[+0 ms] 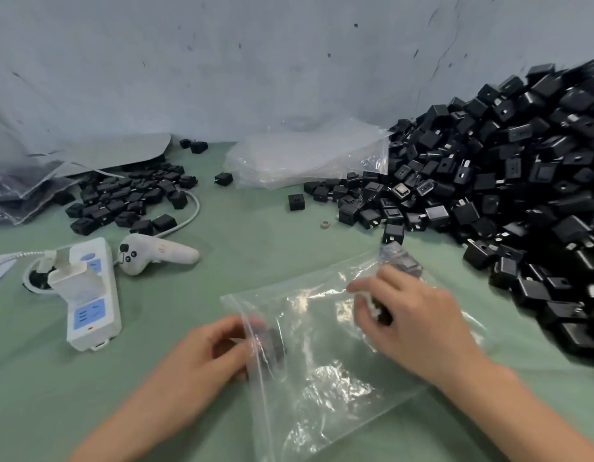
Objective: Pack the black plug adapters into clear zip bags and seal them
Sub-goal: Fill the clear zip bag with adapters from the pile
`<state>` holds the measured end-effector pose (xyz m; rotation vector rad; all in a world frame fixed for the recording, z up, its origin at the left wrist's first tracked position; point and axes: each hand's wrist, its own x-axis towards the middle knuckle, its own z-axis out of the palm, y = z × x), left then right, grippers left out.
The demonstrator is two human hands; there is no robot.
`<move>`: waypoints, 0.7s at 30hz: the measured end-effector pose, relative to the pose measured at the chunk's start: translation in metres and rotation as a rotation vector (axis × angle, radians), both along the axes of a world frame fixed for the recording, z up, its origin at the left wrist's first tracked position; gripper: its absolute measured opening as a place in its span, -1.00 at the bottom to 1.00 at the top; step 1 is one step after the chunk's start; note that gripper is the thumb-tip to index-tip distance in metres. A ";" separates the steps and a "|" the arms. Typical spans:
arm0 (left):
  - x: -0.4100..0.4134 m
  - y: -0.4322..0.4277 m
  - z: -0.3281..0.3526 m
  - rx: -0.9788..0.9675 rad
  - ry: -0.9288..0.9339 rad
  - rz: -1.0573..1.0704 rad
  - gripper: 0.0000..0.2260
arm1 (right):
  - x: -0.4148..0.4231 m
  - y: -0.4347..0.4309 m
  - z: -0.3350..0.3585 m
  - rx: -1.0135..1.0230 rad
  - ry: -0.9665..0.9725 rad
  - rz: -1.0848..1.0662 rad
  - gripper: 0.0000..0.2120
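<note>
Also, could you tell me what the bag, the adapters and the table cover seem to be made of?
The bag looks like thin, glossy clear plastic film: see-through, creased, with glare. The adapters look like hard black moulded plastic, mostly matte, some with small metal prongs. The table cover is green and matte, probably cloth or a soft sheet; I cannot tell which.

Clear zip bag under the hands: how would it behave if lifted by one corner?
Probably floppy: the clear zip bag lies wrinkled on the green cloth. Likely slippery, given its glossy glare. The black adapter inside, near the left hand, would probably slide downward.
</note>
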<state>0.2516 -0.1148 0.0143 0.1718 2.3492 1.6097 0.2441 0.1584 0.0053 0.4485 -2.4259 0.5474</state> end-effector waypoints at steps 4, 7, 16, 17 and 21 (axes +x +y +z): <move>0.004 0.001 -0.010 -0.520 0.588 -0.074 -0.82 | 0.003 -0.012 -0.008 0.173 0.042 0.128 -0.79; 0.005 -0.007 -0.012 -0.585 0.734 -0.193 -0.67 | 0.004 -0.014 -0.012 0.192 0.061 0.161 -0.76; -0.010 0.018 -0.011 -0.924 0.937 -0.396 -0.68 | 0.009 -0.034 -0.010 0.242 -0.012 0.261 -0.72; -0.014 0.023 -0.010 -0.946 0.954 -0.417 -0.72 | 0.011 -0.038 -0.011 0.242 -0.018 0.267 -0.71; -0.033 0.038 -0.012 -0.918 0.886 -0.524 -0.78 | 0.011 -0.040 -0.006 0.191 -0.029 0.246 -0.65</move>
